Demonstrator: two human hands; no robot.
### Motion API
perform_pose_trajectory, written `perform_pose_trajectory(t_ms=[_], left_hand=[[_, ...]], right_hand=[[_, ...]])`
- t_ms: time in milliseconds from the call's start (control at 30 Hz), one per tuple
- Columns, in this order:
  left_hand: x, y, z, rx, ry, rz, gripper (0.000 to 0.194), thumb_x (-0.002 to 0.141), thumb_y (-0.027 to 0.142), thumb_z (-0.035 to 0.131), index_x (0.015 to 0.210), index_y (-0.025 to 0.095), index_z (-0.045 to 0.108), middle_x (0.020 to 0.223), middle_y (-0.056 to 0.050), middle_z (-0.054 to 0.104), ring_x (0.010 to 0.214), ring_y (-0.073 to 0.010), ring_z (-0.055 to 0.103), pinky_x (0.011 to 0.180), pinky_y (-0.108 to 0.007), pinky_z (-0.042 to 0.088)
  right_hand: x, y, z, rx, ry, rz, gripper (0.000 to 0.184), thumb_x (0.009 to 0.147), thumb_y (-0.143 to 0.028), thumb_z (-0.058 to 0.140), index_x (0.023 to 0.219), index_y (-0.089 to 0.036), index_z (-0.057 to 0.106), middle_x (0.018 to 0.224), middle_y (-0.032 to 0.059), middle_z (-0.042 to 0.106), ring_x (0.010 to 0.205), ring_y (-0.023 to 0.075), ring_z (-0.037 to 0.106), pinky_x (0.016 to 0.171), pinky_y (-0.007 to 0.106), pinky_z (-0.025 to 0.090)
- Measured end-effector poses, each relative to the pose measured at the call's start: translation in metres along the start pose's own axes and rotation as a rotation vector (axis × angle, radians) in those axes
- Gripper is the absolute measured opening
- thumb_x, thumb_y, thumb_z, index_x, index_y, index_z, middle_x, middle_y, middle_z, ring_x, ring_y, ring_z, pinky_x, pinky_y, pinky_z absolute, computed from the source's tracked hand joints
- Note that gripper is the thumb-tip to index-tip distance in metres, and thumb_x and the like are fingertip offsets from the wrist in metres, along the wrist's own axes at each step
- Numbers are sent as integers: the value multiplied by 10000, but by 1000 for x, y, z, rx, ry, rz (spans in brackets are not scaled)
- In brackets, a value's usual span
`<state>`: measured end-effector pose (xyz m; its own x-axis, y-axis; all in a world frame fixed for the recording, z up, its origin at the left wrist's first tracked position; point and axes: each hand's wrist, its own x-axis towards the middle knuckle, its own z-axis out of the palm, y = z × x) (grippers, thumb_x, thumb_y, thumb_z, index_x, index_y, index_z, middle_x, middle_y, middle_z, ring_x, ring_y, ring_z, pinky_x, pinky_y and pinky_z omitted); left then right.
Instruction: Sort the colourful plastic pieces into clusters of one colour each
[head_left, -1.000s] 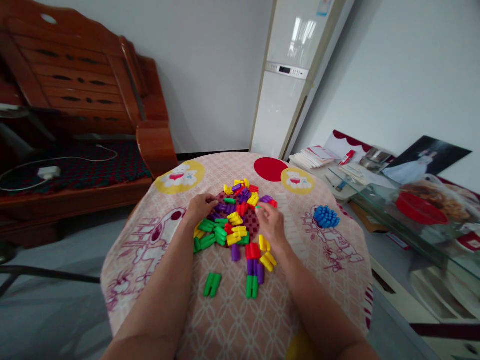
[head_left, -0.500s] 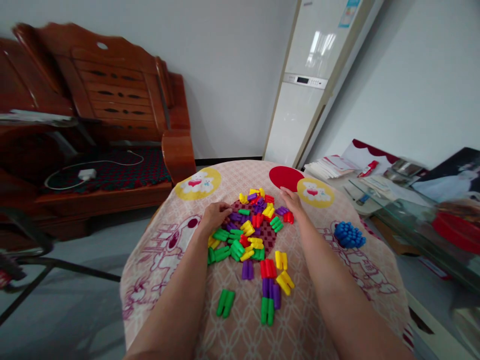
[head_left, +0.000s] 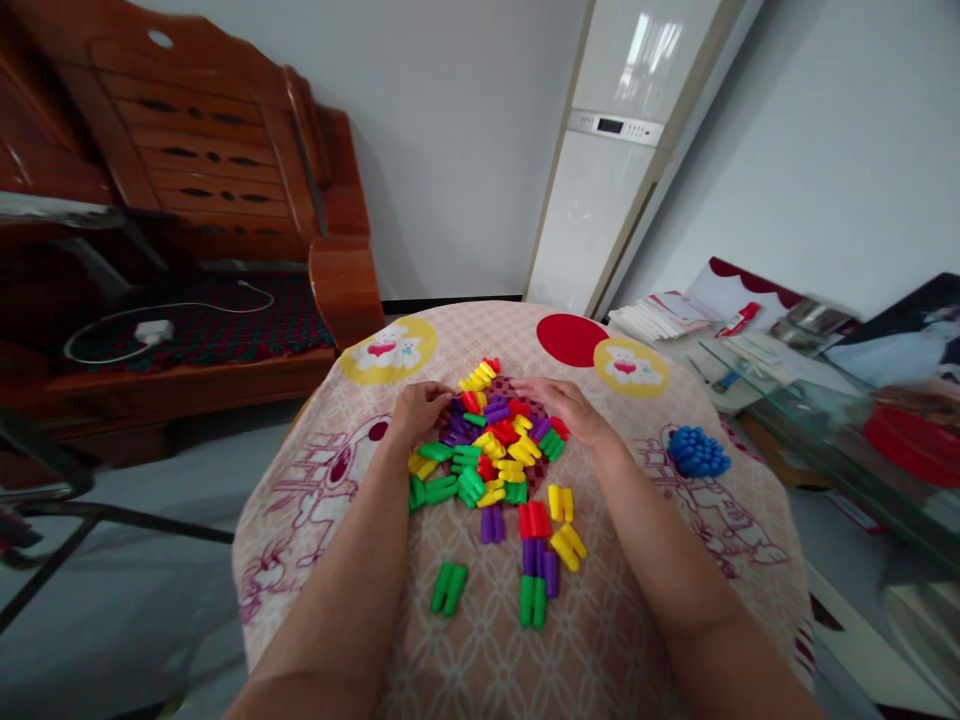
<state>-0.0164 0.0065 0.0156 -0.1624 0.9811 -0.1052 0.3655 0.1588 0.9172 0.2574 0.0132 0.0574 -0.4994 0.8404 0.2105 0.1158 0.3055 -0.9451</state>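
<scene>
A pile of small plastic peg-shaped building blocks in green, yellow, red and purple lies between my hands, with a yellow block (head_left: 524,450) and a green block (head_left: 471,486) among them. At the pile's left edge is my left hand (head_left: 421,408), its fingers bent together beside purple blocks (head_left: 459,430); whatever they hold is hidden. My right hand (head_left: 564,402) reaches over the far right side with fingers stretched out, close to a red block (head_left: 559,428). Nearer me, a red block (head_left: 534,520), purple blocks and a green block (head_left: 532,602) form a column. A separate green block (head_left: 448,588) lies to its left.
A patterned cloth covers the round table (head_left: 480,660). Blue pieces (head_left: 697,452) stand clustered at its right. Beyond that is a glass-topped cabinet (head_left: 810,430) with papers and a red bowl (head_left: 911,450). A wooden bench (head_left: 202,180) stands at the left.
My right hand has moved out past the pile's far right, then back inward against it. The blocks at the far side have shifted and bunched closer together. My left hand stays at the left edge.
</scene>
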Motion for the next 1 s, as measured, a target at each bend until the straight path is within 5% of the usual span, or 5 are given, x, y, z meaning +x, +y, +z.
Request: perform_pose_trajectory(t_ms=[167, 400, 600, 833, 1000], left_hand=[[2, 2, 1, 4, 7, 1, 199, 813, 191, 559, 903, 142, 729, 613, -2, 667, 505, -136, 606, 530, -233, 503], [3, 4, 1, 24, 14, -26, 190, 795, 195, 573, 895, 139, 725, 577, 11, 646, 489, -134, 594, 521, -224, 484], [4, 1, 1, 18, 14, -32, 180, 780, 214, 593, 878, 155, 732, 557, 14, 637, 495, -131, 590, 518, -214, 474], [3, 4, 1, 84, 32, -20, 207, 759, 239, 622, 902, 159, 749, 579, 11, 661, 507, -135, 595, 517, -211, 475], [3, 5, -1, 129, 25, 2, 229, 769, 246, 617, 929, 154, 753, 575, 10, 660, 492, -129, 588, 505, -203, 467]], right_hand=[[-38, 19, -36, -163, 349, 84, 476, 850, -552, 608, 1062, -152, 755, 1122, 133, 750, 1092, 271, 680, 1012, 444, 495], [-53, 39, -18, -545, 212, 113, 282, 708, -196, 686, 974, -194, 779, 1125, 79, 748, 1063, 242, 670, 969, 392, 508], [-51, 27, -7, -384, 274, 111, 296, 728, -271, 663, 987, -185, 779, 931, 31, 773, 807, 184, 694, 761, 291, 553], [-61, 32, -54, -258, 768, 449, 215, 733, -317, 633, 794, -148, 751, 580, 15, 681, 436, 157, 584, 402, 248, 479], [-66, 33, -67, -67, 794, 479, 113, 717, -231, 621, 689, -141, 683, 539, 32, 654, 423, 139, 594, 415, 241, 525]])
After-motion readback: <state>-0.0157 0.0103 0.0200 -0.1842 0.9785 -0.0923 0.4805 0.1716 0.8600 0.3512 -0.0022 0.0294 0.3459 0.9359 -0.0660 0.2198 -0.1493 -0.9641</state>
